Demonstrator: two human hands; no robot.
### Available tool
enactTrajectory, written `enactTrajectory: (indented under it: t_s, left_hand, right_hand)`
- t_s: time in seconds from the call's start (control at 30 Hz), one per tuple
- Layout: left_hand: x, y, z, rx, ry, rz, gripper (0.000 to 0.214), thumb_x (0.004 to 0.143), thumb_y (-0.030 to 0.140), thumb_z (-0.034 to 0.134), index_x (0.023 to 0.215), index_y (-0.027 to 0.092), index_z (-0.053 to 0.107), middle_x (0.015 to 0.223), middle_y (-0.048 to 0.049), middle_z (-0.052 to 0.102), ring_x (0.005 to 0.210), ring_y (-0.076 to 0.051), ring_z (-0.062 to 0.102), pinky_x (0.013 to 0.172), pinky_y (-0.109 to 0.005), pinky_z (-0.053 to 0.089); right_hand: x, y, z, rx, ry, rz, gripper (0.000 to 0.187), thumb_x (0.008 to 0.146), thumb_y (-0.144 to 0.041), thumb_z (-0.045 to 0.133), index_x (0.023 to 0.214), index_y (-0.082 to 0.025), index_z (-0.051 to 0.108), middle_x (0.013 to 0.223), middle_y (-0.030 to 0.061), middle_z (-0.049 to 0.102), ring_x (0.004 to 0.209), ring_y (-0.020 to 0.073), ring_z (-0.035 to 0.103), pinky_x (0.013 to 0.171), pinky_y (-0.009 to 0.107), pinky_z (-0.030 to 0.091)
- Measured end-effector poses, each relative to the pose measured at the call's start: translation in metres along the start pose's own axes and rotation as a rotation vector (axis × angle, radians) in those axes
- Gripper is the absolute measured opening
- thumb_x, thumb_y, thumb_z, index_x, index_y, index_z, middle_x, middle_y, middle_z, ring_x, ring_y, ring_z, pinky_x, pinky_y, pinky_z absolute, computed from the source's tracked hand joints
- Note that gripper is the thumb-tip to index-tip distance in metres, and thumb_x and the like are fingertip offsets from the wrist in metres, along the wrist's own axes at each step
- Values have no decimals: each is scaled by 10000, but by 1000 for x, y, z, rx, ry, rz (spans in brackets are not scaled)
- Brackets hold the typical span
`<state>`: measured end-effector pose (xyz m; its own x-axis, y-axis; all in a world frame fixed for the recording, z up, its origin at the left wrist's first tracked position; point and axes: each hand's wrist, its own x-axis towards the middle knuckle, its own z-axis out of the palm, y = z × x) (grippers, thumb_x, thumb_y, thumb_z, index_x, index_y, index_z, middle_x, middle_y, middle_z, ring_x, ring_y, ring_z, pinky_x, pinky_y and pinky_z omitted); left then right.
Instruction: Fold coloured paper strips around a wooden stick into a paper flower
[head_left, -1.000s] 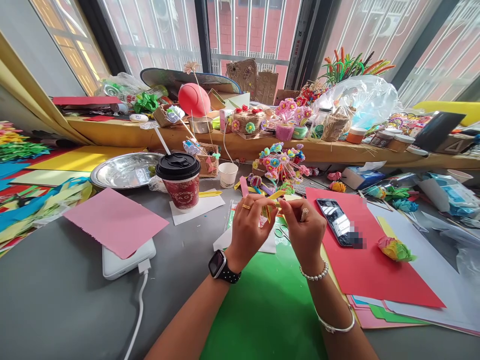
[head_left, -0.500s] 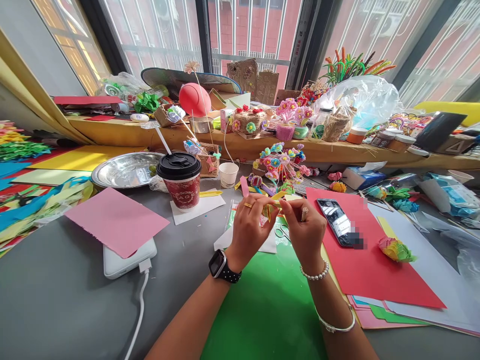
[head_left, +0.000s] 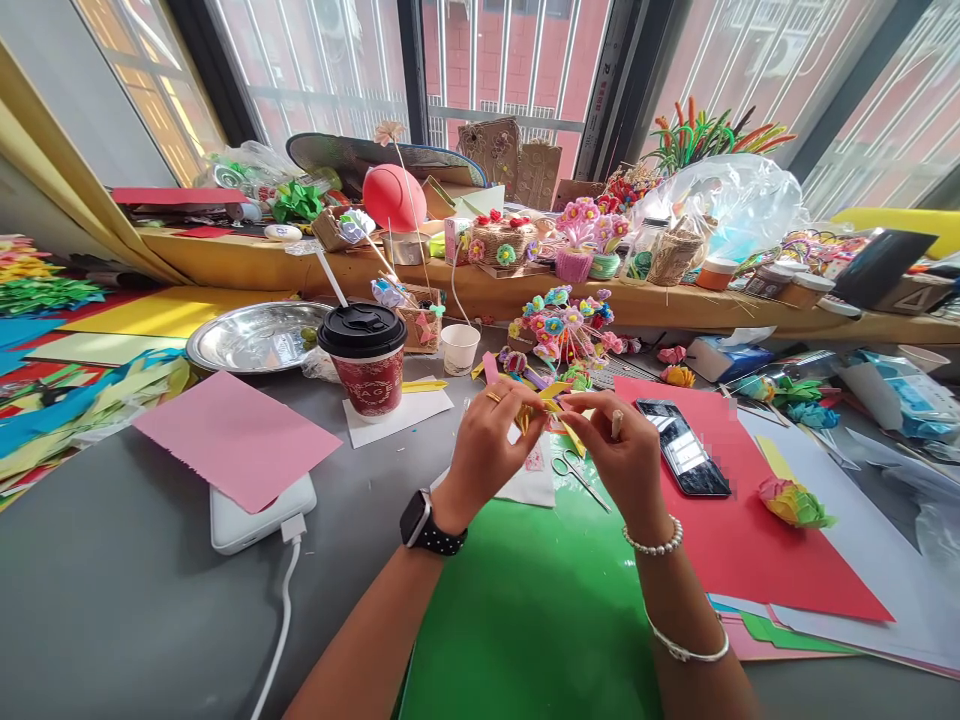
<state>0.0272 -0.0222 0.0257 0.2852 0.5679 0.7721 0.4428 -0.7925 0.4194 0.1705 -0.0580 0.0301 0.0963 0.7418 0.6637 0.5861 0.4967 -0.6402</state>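
Both my hands are raised over a green paper sheet (head_left: 525, 610) at the middle of the grey table. My left hand (head_left: 487, 445), with a ring and a black watch on the wrist, pinches a small folded yellow paper piece (head_left: 553, 404). My right hand (head_left: 626, 455), with bracelets on the wrist, pinches the same yellow piece from the right. Thin yellow strips hang from it. Small scissors (head_left: 574, 472) lie on the table just below my hands.
A lidded red paper cup (head_left: 365, 360) stands on a white square to the left. A phone (head_left: 682, 445) lies on red paper (head_left: 757, 540) to the right. A pink sheet (head_left: 236, 440) covers a white power bank. A steel tray and paper flowers crowd the back.
My hands have shifted slightly and my right hand has moved a little to the right, stretching the yellow piece. The view has tilted a little.
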Motion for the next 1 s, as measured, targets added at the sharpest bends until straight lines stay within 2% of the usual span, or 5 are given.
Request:
enactTrajectory:
  t_s: [0.13,0.27,0.53,0.8,1.0]
  left_hand:
    - [4,-4,-12,-175,-114,-67,59,759,191,509,812,166,516,809,-34,574,805,-139,532,748,-271,418]
    - [4,-4,-18,-277,-274,-100,55,765,168,495,817,166,512,823,-22,570,809,-126,531,744,-247,412]
    - [4,-7,-19,-459,-465,-293,107,746,250,530,788,152,532,789,-11,569,769,-120,559,730,-235,440]
    - [4,-10,-21,-573,-470,-366,155,734,295,544,784,149,548,787,-20,564,782,-127,564,747,-251,447]
    - [6,-7,-26,-645,-462,-363,138,726,279,558,786,155,541,791,-23,559,792,-129,559,762,-262,449]
  right_hand:
    - [4,4,-8,-38,-99,-93,247,734,-259,585,980,-266,597,856,31,520,724,144,515,565,260,440]
    - [4,6,-10,-44,-188,-173,279,757,-202,548,1013,-307,582,898,33,490,827,168,516,665,308,459]
    - [5,8,-7,-15,-287,-112,108,754,-238,562,841,-218,623,824,36,569,802,169,535,717,316,444]
    - [6,4,-7,8,-287,-37,109,735,-298,578,762,-194,590,773,35,588,741,173,538,675,311,434]
    - [4,0,-7,105,-210,-10,130,711,-291,607,782,-201,546,765,15,562,719,150,524,626,271,421]
